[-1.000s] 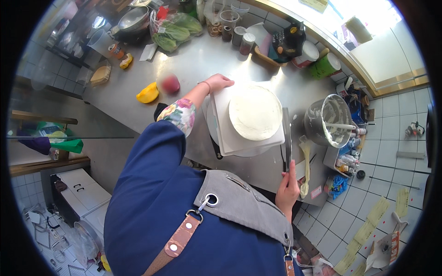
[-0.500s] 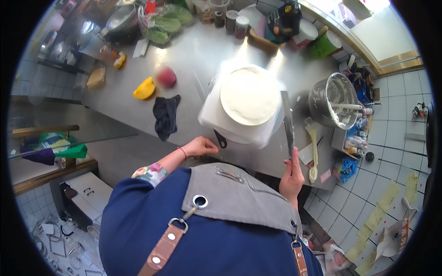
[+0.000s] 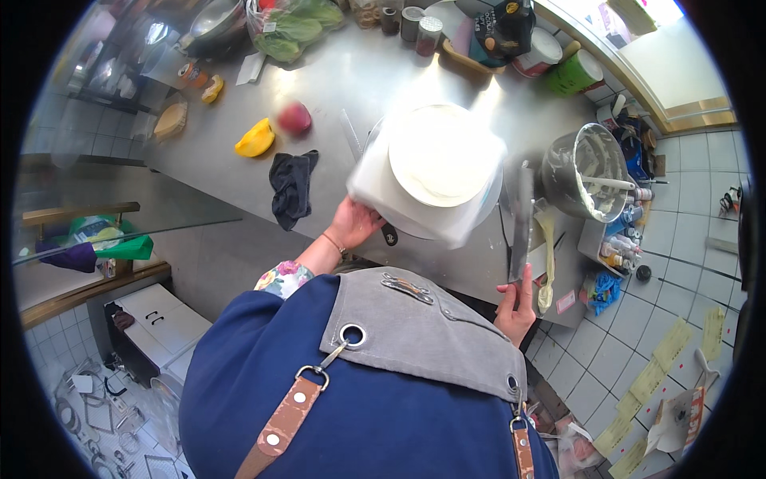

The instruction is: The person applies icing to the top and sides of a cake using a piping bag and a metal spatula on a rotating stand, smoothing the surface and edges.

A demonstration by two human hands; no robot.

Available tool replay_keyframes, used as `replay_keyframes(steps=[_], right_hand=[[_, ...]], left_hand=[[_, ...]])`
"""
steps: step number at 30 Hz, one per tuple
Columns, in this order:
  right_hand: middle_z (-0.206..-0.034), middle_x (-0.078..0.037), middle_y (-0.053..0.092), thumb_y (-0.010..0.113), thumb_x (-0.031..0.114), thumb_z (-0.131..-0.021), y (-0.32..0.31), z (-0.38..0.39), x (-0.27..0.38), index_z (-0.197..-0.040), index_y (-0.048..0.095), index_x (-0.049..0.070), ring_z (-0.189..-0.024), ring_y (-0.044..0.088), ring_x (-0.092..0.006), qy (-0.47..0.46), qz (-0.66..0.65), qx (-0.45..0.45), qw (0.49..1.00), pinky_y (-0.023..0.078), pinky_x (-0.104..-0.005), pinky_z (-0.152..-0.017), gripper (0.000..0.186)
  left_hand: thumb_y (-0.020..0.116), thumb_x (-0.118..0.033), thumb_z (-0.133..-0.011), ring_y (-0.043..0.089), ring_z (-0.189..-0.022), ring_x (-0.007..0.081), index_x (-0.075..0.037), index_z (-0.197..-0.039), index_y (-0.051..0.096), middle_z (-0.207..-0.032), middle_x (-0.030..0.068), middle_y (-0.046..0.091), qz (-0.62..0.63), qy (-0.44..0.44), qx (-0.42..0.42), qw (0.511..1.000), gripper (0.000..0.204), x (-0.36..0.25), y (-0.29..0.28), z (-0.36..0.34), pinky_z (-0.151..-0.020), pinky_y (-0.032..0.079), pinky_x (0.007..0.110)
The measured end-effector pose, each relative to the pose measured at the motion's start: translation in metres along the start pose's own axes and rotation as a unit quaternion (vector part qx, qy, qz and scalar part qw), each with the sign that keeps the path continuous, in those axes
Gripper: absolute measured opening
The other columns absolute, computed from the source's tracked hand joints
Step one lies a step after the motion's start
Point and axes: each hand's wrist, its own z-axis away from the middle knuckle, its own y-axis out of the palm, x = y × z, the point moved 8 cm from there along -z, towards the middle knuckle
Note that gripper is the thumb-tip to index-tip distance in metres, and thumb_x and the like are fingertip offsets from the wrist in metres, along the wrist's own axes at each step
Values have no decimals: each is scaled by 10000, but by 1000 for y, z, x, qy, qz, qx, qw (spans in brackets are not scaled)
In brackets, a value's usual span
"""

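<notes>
A round cake (image 3: 439,152) coated in white cream sits on a square white board (image 3: 375,191), which is blurred at its edges. Beneath it, the rim of a round turntable (image 3: 493,209) shows. At the board's near left corner is my left hand (image 3: 356,224), its fingers curled at the edge and partly hidden under it. My right hand (image 3: 516,310) is closed around the lower end of a long icing spatula (image 3: 522,219). The blade points away from me, right of the cake, apart from it, with white smears on it. Near my left hand lies a black handle (image 3: 389,235).
To the right stand a metal bowl (image 3: 586,172) with cream and a cream-covered rubber spatula (image 3: 547,263). Left lie a dark cloth (image 3: 292,188), a yellow fruit (image 3: 255,138) and a red fruit (image 3: 294,118). Jars (image 3: 428,37) and a bag of greens (image 3: 295,30) line the back.
My left hand has moved up and right to the board's corner. The board and cake have turned. The icing spatula has shifted slightly right, away from the cake, with my right hand.
</notes>
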Motion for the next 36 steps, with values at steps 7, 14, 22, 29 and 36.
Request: replay_keyframes(steps=[7, 14, 22, 29, 36], right_hand=[[-789, -90, 655, 524, -26, -959, -2, -7, 14, -1412, 509, 89, -655, 620, -128, -116, 67, 21, 991, 502, -251, -617, 468], [-806, -120, 661, 536, -59, -936, -3, -12, 16, -1390, 536, 88, -677, 637, -145, -80, 57, 25, 995, 514, -266, -650, 476], [-848, -155, 681, 547, -79, -913, 4, -15, 17, -1378, 550, 87, -663, 645, -160, -116, 74, 57, 989, 516, -278, -636, 494], [-863, -169, 688, 555, -76, -910, 2, -14, 19, -1371, 554, 77, -681, 660, -175, -105, 72, 39, 991, 522, -282, -654, 485], [-899, -164, 701, 549, -69, -923, 4, -8, 16, -1349, 552, 14, -722, 680, -199, -111, 62, 16, 992, 540, -285, -687, 434]], left_hand=[[118, -717, -940, 408, -1356, 335, -22, -1425, 434, -1437, 171, 485, 80, 43, 100, 991, 905, -30, 16, -3, -1165, 239, 472], [135, -832, -856, 425, -1336, 400, 17, -1448, 373, -1410, 261, 471, 55, -42, 77, 995, 1062, 7, 37, 25, -1148, 280, 504], [261, -738, -901, 485, -1284, 320, 30, -1405, 393, -1359, 205, 524, -18, -26, 49, 998, 928, 44, 45, 18, -1116, 343, 451], [566, -334, -983, 621, -854, 110, -45, -1158, 583, -1017, 30, 668, -360, 137, -122, 915, 338, -31, -5, -5, -752, 501, 274], [660, -374, -894, 645, -866, 158, -10, -1113, 709, -1016, 77, 719, -614, 166, -117, 763, 428, -172, 79, -110, -824, 502, 293]])
